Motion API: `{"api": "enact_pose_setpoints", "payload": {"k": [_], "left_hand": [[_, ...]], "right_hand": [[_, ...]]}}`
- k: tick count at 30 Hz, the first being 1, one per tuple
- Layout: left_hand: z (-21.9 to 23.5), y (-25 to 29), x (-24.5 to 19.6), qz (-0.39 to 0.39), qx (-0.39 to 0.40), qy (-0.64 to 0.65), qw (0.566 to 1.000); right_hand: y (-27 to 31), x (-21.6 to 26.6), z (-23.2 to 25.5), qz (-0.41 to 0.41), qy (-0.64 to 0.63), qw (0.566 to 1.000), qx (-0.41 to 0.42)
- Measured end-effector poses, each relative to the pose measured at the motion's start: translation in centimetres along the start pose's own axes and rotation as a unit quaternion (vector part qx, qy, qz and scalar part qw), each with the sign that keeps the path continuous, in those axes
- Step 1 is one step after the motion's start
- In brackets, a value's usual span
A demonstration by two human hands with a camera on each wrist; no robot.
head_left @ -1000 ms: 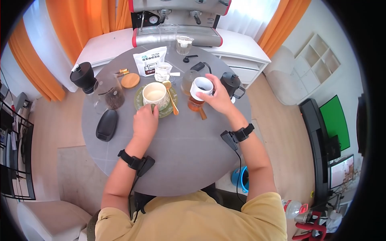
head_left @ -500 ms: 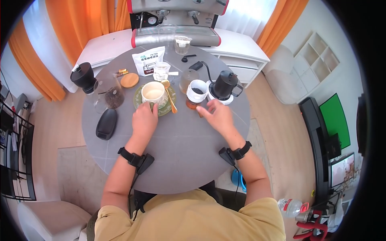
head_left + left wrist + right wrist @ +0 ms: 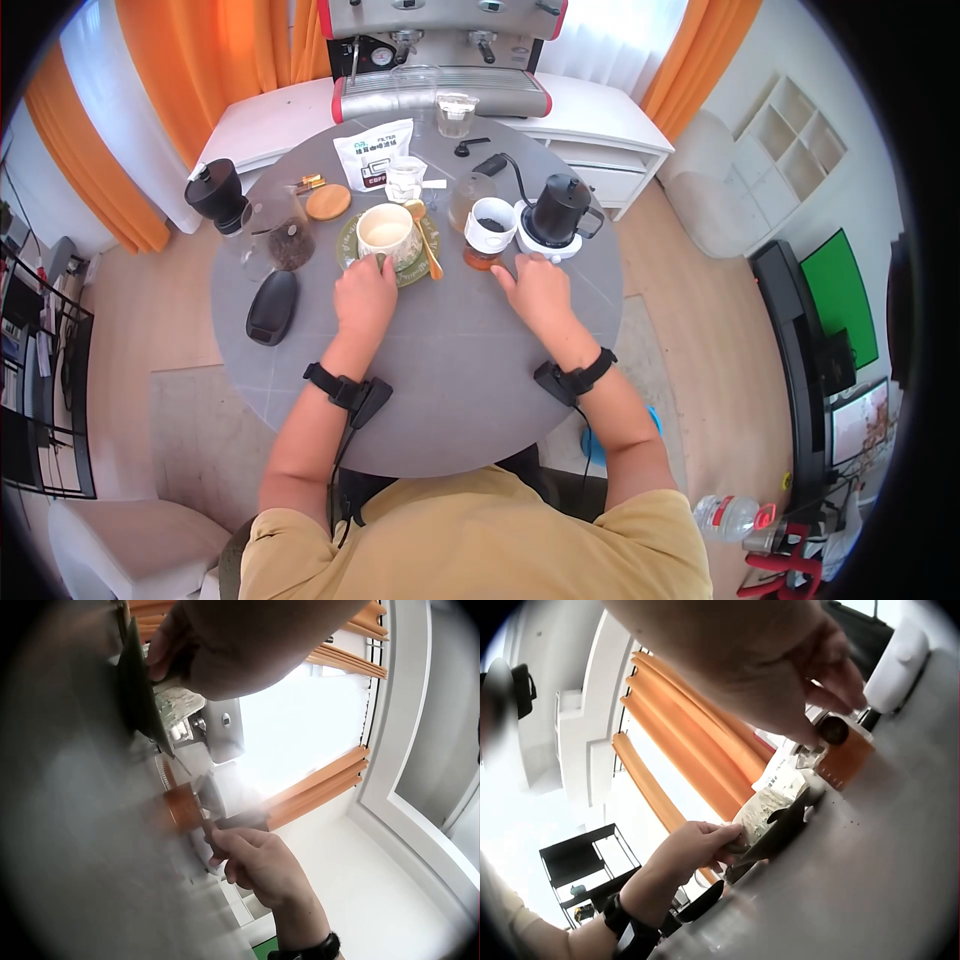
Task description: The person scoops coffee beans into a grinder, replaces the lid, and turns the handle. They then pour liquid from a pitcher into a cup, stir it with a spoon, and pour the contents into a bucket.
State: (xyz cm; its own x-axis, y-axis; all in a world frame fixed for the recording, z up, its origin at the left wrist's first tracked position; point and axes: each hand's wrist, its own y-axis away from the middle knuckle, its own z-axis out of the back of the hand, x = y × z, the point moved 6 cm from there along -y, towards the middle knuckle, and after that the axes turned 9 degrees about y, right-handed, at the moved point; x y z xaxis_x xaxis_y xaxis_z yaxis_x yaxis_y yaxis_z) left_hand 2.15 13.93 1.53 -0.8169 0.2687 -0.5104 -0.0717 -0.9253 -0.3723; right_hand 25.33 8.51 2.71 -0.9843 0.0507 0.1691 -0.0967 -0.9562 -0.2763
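Note:
In the head view my left hand pinches the handle of a patterned cream cup. The cup stands on a green saucer, with a wooden spoon lying at its right side. Further right, a white dripper with dark grounds sits on a small glass coffee server, whose lower part looks orange. My right hand is at the server's near side. The left wrist view has its thumb and curled fingers on the server's brown handle; the handle's round end shows below that hand in the right wrist view.
A black kettle on a white base stands right of the dripper. On the left are a black scoop, a glass jar of beans, a hand grinder and a wooden lid. A filter bag stands behind the cup.
My right hand has let go of the white dripper, now seated on the server, and moved down toward me to the server's handle. The left hand stays on the cup handle.

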Motion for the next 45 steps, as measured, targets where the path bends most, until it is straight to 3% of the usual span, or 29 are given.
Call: {"api": "enact_pose_setpoints", "payload": {"k": [2, 3, 5, 8, 15, 24, 26, 35, 42, 45], "left_hand": [[0.0, -0.1, 0.1, -0.002, 0.002, -0.001, 1.0], [-0.2, -0.1, 0.2, 0.0, 0.0, 0.002, 1.0], [-0.2, 0.0, 0.2, 0.002, 0.0, 0.004, 1.0], [-0.1, -0.2, 0.2, 0.012, 0.004, 0.0, 1.0], [-0.1, -0.2, 0.2, 0.016, -0.012, -0.002, 1.0], [0.2, -0.7, 1.3, -0.017, 0.003, -0.001, 1.0], [0.7, -1.1, 1.8, -0.022, 0.01, 0.004, 1.0], [1.2, -3.0, 3.9, -0.027, 0.043, 0.064, 0.997], [1.0, -3.4, 4.8, -0.078, 0.027, 0.113, 0.99], [1.8, -2.3, 4.6, -0.074, -0.018, 0.125, 0.989]], "right_hand": [[0.7, 2.2, 2.9, 0.012, 0.001, 0.995, -0.102], [0.6, 2.8, 2.5, 0.013, 0.001, 0.995, -0.101], [0.1, 4.3, 0.8, 0.055, -0.117, 0.991, -0.046], [-0.8, 6.4, -2.0, 0.035, -0.035, 0.999, -0.021], [-3.5, 8.0, -5.6, -0.012, -0.07, 0.994, -0.083], [-4.4, 7.2, -8.4, -0.125, -0.135, 0.983, 0.002], [-4.8, 6.6, -10.2, -0.15, -0.22, 0.963, 0.046], [-4.7, 6.6, -10.2, -0.147, -0.256, 0.953, 0.069], [-4.8, 6.7, -10.4, -0.131, -0.24, 0.96, 0.056], [-4.0, 6.8, -8.3, -0.124, -0.211, 0.963, 0.11]]}}
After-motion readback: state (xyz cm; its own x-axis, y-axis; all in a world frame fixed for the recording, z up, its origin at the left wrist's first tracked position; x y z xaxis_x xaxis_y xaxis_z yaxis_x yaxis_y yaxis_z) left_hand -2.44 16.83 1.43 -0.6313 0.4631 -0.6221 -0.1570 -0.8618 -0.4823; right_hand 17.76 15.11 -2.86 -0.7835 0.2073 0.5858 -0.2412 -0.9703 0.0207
